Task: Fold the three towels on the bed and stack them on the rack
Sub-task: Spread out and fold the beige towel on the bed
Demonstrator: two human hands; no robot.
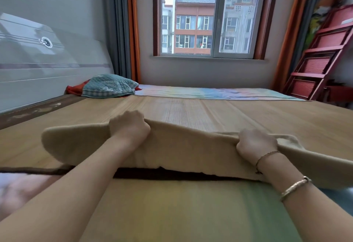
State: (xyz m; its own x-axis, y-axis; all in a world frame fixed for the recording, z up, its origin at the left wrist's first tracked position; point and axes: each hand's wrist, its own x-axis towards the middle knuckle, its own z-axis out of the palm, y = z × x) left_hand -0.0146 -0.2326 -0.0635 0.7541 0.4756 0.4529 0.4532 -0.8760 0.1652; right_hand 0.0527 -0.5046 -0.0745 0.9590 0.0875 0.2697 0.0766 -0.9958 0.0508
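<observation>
A beige towel (pixel 183 150) lies across the near part of the bed's bamboo mat (pixel 191 108), its far edge lifted. My left hand (pixel 129 127) grips that raised edge left of centre. My right hand (pixel 256 144) grips the same edge further right. Both fists are curled over the cloth. The towel's left end curves down onto the mat, and its right end trails off toward the frame's edge. A red slatted rack (pixel 321 58) leans against the wall at the right, beyond the bed.
A teal quilted pillow (pixel 108 86) on red cloth lies at the bed's far left by the white headboard (pixel 38 66). A pastel striped sheet (pixel 219 92) covers the far strip under the window (pixel 210 18). Pink fabric (pixel 21 188) shows at the near left.
</observation>
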